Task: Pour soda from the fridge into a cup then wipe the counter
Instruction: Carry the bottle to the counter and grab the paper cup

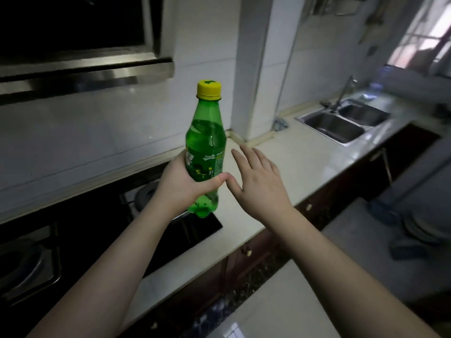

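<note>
Above counter [280, 152]: left hand [180, 186] grips soda bottle [206, 152]; right hand [261, 181] splayed.

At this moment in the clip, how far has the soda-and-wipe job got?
Done: the bottle is out of the fridge, upright in the left hand over the counter. In hand: the right hand is open beside it; the yellow cap is still on. Left: opening, pouring (no cup is in view) and wiping. A bluish cloth seems to lie near the sink.

left hand [180, 184] curled in a grip, right hand [261, 184] beside it, fingers [246, 158] spread.
</note>
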The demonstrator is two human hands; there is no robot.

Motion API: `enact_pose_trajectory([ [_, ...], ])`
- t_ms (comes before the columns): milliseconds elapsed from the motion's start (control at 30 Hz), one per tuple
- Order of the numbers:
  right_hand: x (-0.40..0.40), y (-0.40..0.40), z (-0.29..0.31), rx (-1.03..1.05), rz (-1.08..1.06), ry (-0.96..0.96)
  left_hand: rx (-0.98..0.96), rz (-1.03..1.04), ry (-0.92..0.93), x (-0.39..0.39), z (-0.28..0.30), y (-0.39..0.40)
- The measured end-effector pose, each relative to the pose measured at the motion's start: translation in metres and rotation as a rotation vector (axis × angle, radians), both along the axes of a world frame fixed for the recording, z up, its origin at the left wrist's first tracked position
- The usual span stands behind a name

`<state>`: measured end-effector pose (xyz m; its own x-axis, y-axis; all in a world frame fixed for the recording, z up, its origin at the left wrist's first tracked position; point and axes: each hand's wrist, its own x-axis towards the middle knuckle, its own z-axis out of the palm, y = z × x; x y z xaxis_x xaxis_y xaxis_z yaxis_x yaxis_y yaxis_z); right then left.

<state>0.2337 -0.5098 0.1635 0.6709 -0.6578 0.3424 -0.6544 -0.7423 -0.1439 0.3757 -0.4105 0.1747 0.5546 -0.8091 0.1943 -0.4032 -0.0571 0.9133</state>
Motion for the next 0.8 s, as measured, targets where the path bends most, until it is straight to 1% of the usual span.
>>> enact_pose_trajectory([
  [200,-0.061,-0.030,-0.019,0.044,-0.198,0.043,0.020,-0.188,0.033,-0.043,-0.011,-0.059],
  [433,-0.146,-0.076,-0.025,0.060,-0.379,0.015,0.059,-0.393,0.037,-0.112,-0.021,-0.136],
  [667,-0.257,-0.139,-0.036,0.075,-0.487,0.025,0.072,-0.487,0.065,-0.207,-0.036,-0.220],
  [800,-0.303,-0.174,-0.041,0.103,-0.514,0.030,0.087,-0.531,0.063,-0.260,-0.039,-0.262],
])
